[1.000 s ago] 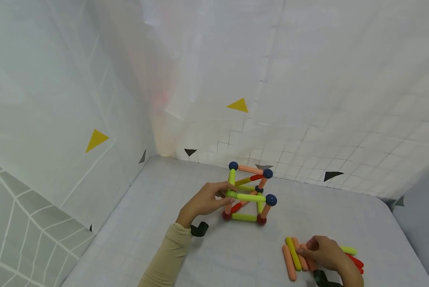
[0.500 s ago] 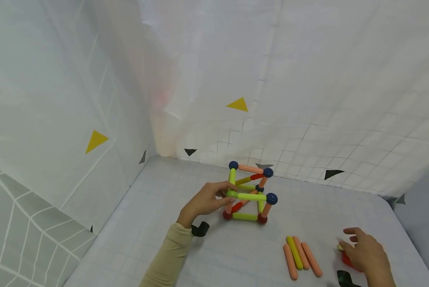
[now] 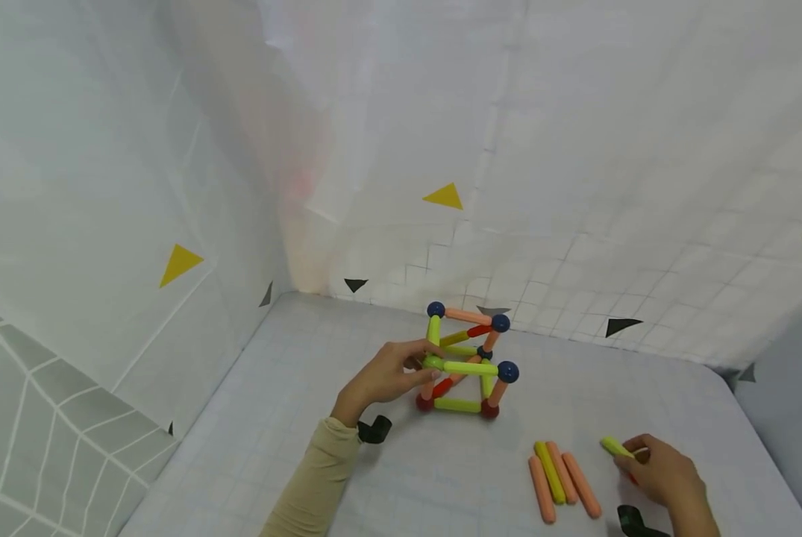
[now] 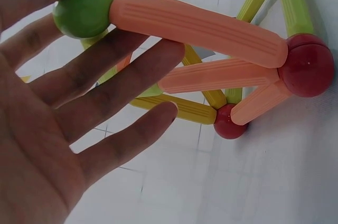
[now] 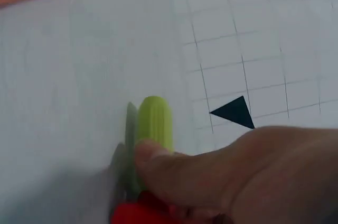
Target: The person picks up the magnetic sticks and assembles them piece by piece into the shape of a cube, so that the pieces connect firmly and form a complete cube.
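A cube-like frame of coloured rods and balls stands on the white table. My left hand (image 3: 390, 371) pinches the green ball (image 4: 86, 7) at one upper corner between thumb and finger; the other fingers reach past it beside an orange rod (image 4: 200, 27). Dark blue balls (image 3: 508, 371) sit at other upper corners, and red balls (image 3: 489, 408) at the lower front. To the right, my right hand (image 3: 665, 473) pinches a light green rod (image 5: 154, 121) between thumb and fingers. A red rod (image 5: 137, 214) shows beneath that hand, mostly hidden.
Several loose rods lie side by side left of the right hand: orange rods (image 3: 582, 485) and a yellow rod (image 3: 550, 472). White sheeting (image 3: 575, 149) with yellow and black triangles rises behind the table and on the left.
My right hand left the orange and yellow rods, moved right to the green and red ones, and now pinches the light green rod, drawn slightly left. The left hand has stayed on the green ball.
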{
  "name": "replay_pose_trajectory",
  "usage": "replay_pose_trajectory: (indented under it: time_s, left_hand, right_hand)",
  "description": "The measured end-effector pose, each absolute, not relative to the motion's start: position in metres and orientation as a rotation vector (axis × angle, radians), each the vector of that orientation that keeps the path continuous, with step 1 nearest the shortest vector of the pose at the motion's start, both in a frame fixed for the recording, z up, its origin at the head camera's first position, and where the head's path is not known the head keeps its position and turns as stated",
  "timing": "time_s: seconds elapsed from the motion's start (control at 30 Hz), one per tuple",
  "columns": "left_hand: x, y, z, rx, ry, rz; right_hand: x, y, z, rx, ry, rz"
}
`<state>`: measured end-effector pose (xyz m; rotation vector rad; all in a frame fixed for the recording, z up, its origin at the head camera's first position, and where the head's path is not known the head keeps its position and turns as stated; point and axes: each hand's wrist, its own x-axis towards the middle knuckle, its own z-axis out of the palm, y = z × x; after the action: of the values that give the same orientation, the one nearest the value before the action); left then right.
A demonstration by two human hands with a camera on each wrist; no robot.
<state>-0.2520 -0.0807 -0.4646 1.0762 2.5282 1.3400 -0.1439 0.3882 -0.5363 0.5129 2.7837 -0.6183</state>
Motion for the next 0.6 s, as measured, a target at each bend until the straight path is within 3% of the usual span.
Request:
replay_pose_trajectory:
  time_s: [0.37, 0.6]
  left_hand:
    - [-0.253, -0.080, -0.467, 1.081, 2.540, 1.339]
    - [-0.253, -0.079, -0.466, 1.081, 2.540, 1.335]
  right_hand:
    - [-0.161, 0.305, -0.517, 0.119, 2.948, -1.014]
    - [-0.166, 0.295, -0.527, 0.278, 2.935, -0.796]
